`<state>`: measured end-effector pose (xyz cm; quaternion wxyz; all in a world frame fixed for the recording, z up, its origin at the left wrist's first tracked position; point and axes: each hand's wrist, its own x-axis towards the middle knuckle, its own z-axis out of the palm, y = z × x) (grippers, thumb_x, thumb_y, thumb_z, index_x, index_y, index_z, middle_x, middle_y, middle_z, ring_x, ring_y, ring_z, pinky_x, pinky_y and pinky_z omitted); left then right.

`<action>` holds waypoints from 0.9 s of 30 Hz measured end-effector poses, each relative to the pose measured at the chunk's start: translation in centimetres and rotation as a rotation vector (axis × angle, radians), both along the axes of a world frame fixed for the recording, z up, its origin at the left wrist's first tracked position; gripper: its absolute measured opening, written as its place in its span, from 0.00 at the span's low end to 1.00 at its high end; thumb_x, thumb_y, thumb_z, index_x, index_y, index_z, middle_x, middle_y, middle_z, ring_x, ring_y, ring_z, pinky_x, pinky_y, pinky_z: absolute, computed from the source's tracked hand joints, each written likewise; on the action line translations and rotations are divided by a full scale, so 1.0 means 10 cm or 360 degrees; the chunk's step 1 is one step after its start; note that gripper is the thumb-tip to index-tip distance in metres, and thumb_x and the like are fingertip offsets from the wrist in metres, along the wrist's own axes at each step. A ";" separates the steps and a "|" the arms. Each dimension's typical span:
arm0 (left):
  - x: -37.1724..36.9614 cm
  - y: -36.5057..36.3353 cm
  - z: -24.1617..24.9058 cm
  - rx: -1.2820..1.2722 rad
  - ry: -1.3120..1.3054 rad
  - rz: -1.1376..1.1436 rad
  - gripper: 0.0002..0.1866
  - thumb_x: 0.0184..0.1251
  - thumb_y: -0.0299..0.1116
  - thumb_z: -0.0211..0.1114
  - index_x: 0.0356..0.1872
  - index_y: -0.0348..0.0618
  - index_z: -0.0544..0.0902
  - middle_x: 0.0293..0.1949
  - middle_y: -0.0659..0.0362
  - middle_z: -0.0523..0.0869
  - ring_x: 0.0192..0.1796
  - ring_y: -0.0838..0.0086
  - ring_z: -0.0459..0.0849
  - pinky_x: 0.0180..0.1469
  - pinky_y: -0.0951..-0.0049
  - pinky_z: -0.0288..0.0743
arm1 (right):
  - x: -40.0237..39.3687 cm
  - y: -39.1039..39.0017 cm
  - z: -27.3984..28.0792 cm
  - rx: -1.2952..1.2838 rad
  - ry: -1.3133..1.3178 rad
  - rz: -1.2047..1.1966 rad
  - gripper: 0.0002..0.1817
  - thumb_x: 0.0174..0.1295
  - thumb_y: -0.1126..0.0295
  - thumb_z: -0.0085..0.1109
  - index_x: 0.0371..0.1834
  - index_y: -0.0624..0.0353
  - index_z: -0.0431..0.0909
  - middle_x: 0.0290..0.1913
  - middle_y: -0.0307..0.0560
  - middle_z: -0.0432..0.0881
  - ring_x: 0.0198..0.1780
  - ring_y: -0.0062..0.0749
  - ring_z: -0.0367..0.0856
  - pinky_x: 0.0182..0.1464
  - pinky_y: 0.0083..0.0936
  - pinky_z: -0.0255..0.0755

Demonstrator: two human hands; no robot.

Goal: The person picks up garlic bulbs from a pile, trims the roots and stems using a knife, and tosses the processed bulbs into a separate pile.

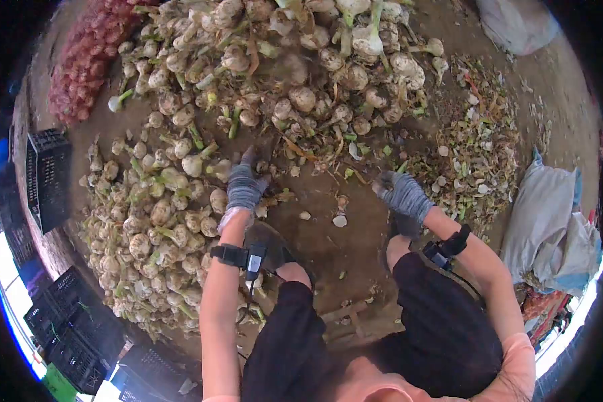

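My left hand [246,186], in a grey glove with dark fingertips, is over the right edge of the left heap of garlic bulbs [161,213]. Its fingers are apart, with nothing seen in them. My right hand [403,193], gloved the same way, is near the trimmings on the right, its fingers curled; whatever they hold, if anything, is too small to make out. Ahead of both hands lies a large pile of garlic bulbs [302,99], some with green stems. A cut piece [340,220] lies on the ground between my feet.
Garlic trimmings [479,144] are scattered at the right, with white sacks [539,214] beyond them. A red net of bulbs [84,67] stands at the upper left. Black crates [47,177] line the left side. Another sack [519,23] is at the upper right.
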<state>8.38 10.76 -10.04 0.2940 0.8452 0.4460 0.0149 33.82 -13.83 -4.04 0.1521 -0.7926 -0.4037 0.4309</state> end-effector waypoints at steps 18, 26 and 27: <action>1.06 0.14 0.35 -0.0489 -0.0716 0.0272 0.36 0.48 0.32 0.72 0.59 0.37 0.65 0.54 0.55 0.74 0.53 0.70 0.73 0.56 0.72 0.66 | 0.08 0.04 0.05 0.0029 -0.0079 -0.0090 0.22 0.54 0.56 0.56 0.41 0.66 0.75 0.33 0.63 0.79 0.38 0.51 0.79 0.39 0.37 0.71; 0.74 -0.08 0.46 -0.1778 -0.1137 0.1051 0.24 0.58 0.54 0.60 0.47 0.47 0.75 0.35 0.63 0.81 0.32 0.77 0.80 0.27 0.74 0.75 | 0.13 -0.05 0.00 -0.0001 0.0064 -0.0221 0.23 0.55 0.55 0.55 0.43 0.65 0.75 0.34 0.61 0.80 0.38 0.54 0.78 0.39 0.38 0.72; 0.69 -0.14 0.49 -0.1767 -0.1140 0.1052 0.24 0.58 0.54 0.60 0.47 0.47 0.75 0.35 0.63 0.81 0.32 0.77 0.80 0.27 0.74 0.75 | 0.14 -0.04 0.00 0.0008 0.0067 -0.0216 0.23 0.55 0.55 0.55 0.43 0.65 0.75 0.34 0.61 0.80 0.38 0.54 0.78 0.39 0.38 0.72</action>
